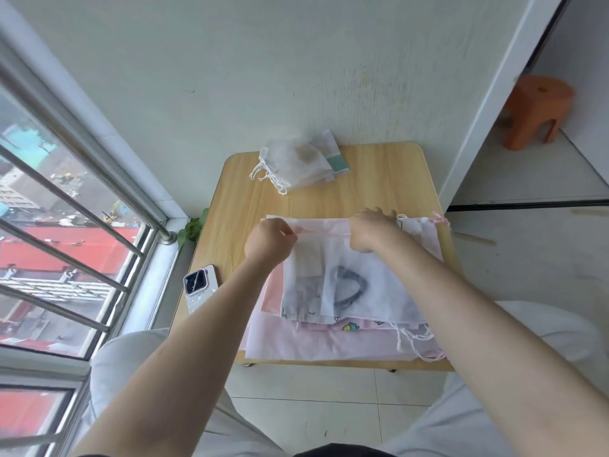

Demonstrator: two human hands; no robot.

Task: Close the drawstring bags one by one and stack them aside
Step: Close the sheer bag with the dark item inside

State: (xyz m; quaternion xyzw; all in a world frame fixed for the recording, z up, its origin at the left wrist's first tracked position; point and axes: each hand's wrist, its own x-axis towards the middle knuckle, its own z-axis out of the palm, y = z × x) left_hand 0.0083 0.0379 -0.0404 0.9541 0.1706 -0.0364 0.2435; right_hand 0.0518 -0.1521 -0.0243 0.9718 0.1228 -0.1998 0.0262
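Both hands work at the far hem of the topmost bag: the left hand (268, 240) has its fingers curled in a pinch on the pink drawstring at the hem's left end, and the right hand (370, 230) is curled over the hem further right, gripping the gathered fabric there. Beneath them stands the small light-wood table with rounded corners (379, 179), pushed against the pale wall. On its near half lies the pile of open translucent white and pink drawstring bags (329, 341), and uppermost on that pile is the sheer white bag with a dark curved item showing through it (356, 285), its mouth still flat and wide. At the far left corner sits the small stack of closed white bags (296, 166), cords trailing leftward. A white-cased phone (201, 286) rests at the table's left edge. As I judge it, pulling the cord while the right hand clamps the hem too firmly could stall the gathering, and the thin fabric may drag the bags beneath it askew.
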